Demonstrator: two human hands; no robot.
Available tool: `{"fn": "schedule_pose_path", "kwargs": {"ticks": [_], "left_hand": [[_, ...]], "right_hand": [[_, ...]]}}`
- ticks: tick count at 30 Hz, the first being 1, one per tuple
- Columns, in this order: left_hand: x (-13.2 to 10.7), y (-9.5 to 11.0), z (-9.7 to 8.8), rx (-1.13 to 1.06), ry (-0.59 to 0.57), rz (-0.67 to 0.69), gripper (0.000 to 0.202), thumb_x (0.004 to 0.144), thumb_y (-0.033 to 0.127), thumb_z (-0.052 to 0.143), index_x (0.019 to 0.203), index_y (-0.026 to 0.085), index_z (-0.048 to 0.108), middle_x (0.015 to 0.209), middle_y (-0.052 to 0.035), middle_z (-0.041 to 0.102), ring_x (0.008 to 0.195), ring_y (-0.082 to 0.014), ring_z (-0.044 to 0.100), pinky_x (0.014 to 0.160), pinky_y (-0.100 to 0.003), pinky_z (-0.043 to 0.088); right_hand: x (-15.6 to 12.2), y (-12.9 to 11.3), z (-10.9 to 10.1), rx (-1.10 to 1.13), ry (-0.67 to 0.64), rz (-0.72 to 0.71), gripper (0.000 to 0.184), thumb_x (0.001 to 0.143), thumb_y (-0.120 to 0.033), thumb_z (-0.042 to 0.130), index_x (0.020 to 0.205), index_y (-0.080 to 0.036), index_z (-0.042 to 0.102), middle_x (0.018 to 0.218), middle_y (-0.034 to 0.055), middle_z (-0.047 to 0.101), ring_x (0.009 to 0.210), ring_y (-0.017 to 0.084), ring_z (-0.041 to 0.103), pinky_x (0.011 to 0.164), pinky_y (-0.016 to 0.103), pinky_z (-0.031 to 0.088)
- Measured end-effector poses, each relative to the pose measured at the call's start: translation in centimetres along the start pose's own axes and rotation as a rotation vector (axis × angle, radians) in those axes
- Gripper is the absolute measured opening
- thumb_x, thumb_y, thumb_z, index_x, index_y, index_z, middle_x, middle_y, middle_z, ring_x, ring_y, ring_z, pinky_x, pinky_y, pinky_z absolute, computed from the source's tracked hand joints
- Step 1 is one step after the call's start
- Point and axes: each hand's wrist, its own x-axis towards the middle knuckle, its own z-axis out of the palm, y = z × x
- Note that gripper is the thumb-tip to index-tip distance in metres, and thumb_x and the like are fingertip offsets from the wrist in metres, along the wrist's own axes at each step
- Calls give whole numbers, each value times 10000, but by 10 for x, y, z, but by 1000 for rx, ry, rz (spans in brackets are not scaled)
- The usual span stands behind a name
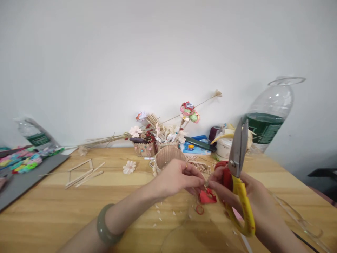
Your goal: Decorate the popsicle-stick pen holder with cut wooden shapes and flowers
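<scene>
My left hand [180, 179], with a green bangle [105, 225] on its wrist, pinches something too small to make out; its fingertips meet those of my right hand. In my right hand [237, 196] are scissors [238, 165] with one yellow and one red handle, their blades pointing up and nearly closed. The thumb and finger of that hand also pinch at the same small spot. Just below the fingertips lie a red piece [207, 197] and a small red ring [199, 209]. Behind my left hand stands a round container walled with wooden sticks [170, 156].
Loose wooden sticks [81, 175] and a white flower [129, 167] lie left. Small pots of flowers and pens [144, 149] line the wall, beside a blue-white packet [195, 147]. A large bottle [271, 112] stands right. Pale scraps [158, 212] dot the wooden table [79, 207].
</scene>
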Motion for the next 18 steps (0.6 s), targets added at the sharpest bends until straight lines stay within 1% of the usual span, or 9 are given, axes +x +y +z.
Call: {"fn": "schedule_pose_path", "kwargs": {"ticks": [2,6,10,13,15,18], "left_hand": [[0,-1,-1,-8,-3,1,52,641,153,660,643,106,637,556,24,610,517,-67,561,587,-214,476],[1,-2,-2,-50,-17,-5,52,640,144,666,629,105,633,550,21,618,522,-66,572,580,-205,474],[3,-4,-3,-77,-13,-2,31,647,122,660,641,98,643,549,20,625,522,-61,577,555,-185,466],[5,-6,-3,-90,-11,8,7,644,100,654,641,96,649,550,21,627,522,-56,577,542,-174,462],[7,-7,-3,-102,-10,14,22,636,111,668,645,97,654,550,21,628,525,-56,578,540,-173,462],[9,-9,-4,-121,-20,24,61,617,139,696,646,98,662,555,18,632,531,-60,578,542,-178,465]], "right_hand": [[0,1,1,54,-54,30,226,623,-356,728,649,-217,551,557,-28,550,505,142,520,475,252,437],[4,4,1,45,-30,22,219,640,-350,710,678,-214,543,600,-34,538,539,129,491,506,243,413],[6,9,1,62,-51,53,239,599,-330,747,663,-212,548,607,-39,535,562,129,476,527,242,396],[5,9,0,79,-44,58,245,595,-317,754,674,-213,547,619,-38,545,581,132,482,540,244,395],[5,5,1,87,-26,74,258,578,-319,757,667,-209,541,597,-43,538,554,124,470,510,236,379],[6,-4,2,52,-11,129,280,537,-339,763,626,-204,534,518,-56,503,459,99,413,442,231,335]]}}
